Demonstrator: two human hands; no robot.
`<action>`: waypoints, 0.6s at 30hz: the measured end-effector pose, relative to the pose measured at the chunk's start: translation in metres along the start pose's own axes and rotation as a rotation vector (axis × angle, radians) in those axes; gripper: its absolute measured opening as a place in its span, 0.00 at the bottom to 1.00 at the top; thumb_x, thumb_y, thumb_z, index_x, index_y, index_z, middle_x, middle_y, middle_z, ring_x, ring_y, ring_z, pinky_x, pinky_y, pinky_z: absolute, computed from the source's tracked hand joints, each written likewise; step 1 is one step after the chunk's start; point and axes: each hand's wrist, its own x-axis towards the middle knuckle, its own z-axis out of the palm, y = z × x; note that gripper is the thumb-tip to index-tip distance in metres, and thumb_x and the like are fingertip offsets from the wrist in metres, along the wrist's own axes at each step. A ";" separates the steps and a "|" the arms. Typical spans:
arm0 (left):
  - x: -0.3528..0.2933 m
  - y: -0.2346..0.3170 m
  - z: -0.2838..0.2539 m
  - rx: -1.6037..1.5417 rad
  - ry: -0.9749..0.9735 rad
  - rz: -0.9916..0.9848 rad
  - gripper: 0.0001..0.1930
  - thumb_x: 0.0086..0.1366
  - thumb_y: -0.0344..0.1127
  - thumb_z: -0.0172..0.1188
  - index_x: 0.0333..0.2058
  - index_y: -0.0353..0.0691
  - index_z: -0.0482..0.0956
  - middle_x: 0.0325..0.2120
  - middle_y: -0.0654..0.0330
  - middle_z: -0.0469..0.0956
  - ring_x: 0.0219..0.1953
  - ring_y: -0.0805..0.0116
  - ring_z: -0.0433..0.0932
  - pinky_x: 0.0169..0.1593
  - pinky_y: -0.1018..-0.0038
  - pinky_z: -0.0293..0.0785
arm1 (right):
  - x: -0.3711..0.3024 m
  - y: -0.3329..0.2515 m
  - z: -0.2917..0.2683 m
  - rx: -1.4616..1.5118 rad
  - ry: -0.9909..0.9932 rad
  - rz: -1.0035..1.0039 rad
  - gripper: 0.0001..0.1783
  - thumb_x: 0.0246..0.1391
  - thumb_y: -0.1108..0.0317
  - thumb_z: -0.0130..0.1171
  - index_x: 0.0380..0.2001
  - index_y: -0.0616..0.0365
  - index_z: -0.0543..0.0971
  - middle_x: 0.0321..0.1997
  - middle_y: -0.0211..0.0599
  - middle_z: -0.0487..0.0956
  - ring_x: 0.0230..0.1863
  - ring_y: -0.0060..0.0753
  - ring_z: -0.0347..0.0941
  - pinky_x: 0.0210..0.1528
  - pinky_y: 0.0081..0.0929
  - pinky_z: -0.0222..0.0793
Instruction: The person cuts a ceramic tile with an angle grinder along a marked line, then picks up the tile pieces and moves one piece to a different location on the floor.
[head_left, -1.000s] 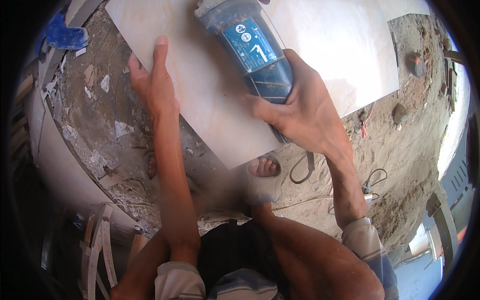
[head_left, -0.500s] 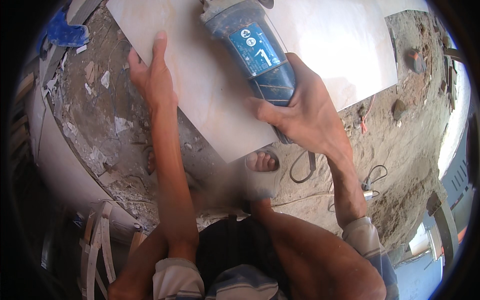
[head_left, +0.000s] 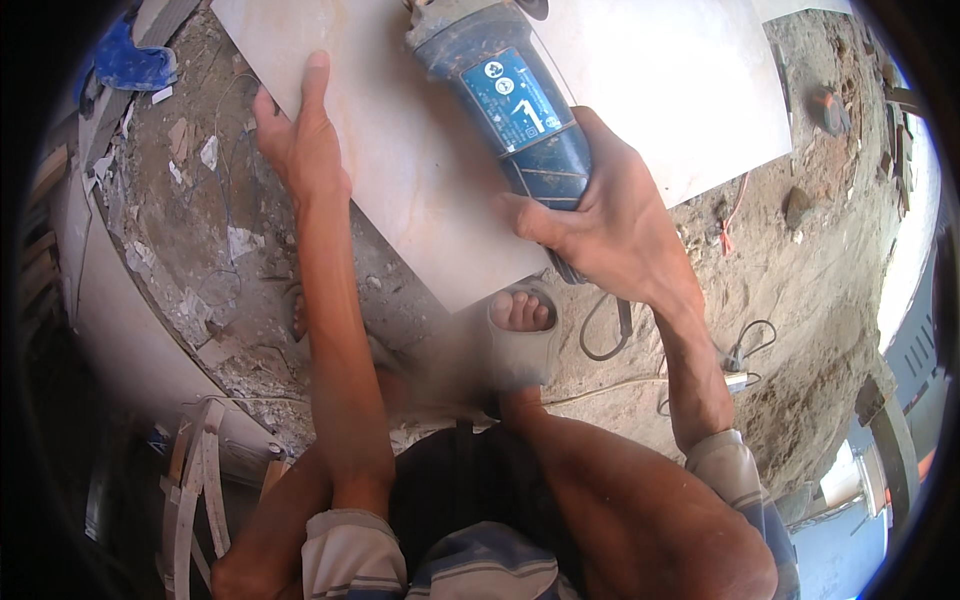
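Note:
My right hand (head_left: 610, 215) is wrapped round the rear body of a blue angle grinder (head_left: 510, 110), which lies over a pale, faintly veined tile (head_left: 410, 190). The grinder's metal head reaches the top edge of the view, and its disc is mostly out of sight. At the tile's left edge, my left hand (head_left: 300, 140) grips the slab, thumb on top and fingers partly hidden below. A cornered end of the tile points toward my sandalled foot (head_left: 523, 310). From the grinder's rear a dark cord (head_left: 600, 350) loops down beside my right wrist.
Broken chips and rubble lie on the dirt ground (head_left: 200, 250). A blue dusty item (head_left: 135, 60) sits at the far left, and an orange-and-grey tool (head_left: 830, 110) at the far right. A plug with cable (head_left: 738, 365) lies right of my forearm. Wooden strips (head_left: 195, 490) stand lower left.
The tile and my left hand have shifted slightly up and left in the view. The grinder stays almost in place in my right hand.

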 end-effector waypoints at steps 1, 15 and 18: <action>0.001 -0.001 -0.001 0.002 0.000 0.008 0.39 0.71 0.41 0.80 0.70 0.26 0.72 0.63 0.46 0.83 0.61 0.58 0.84 0.64 0.65 0.82 | -0.001 0.001 0.000 -0.003 0.002 -0.001 0.34 0.53 0.57 0.79 0.52 0.76 0.79 0.38 0.59 0.88 0.40 0.49 0.89 0.48 0.43 0.84; 0.000 -0.002 -0.001 0.003 0.009 0.020 0.40 0.70 0.41 0.81 0.71 0.25 0.72 0.62 0.45 0.83 0.61 0.58 0.84 0.64 0.65 0.82 | -0.017 0.007 -0.002 -0.017 -0.005 -0.001 0.36 0.54 0.58 0.79 0.55 0.77 0.79 0.40 0.60 0.89 0.42 0.50 0.89 0.50 0.45 0.85; 0.001 -0.002 -0.001 0.001 0.002 0.017 0.40 0.70 0.41 0.81 0.71 0.25 0.72 0.62 0.45 0.83 0.61 0.57 0.84 0.64 0.64 0.82 | -0.020 0.010 -0.002 -0.013 0.001 -0.005 0.36 0.53 0.58 0.79 0.56 0.77 0.79 0.41 0.60 0.89 0.42 0.50 0.89 0.50 0.45 0.85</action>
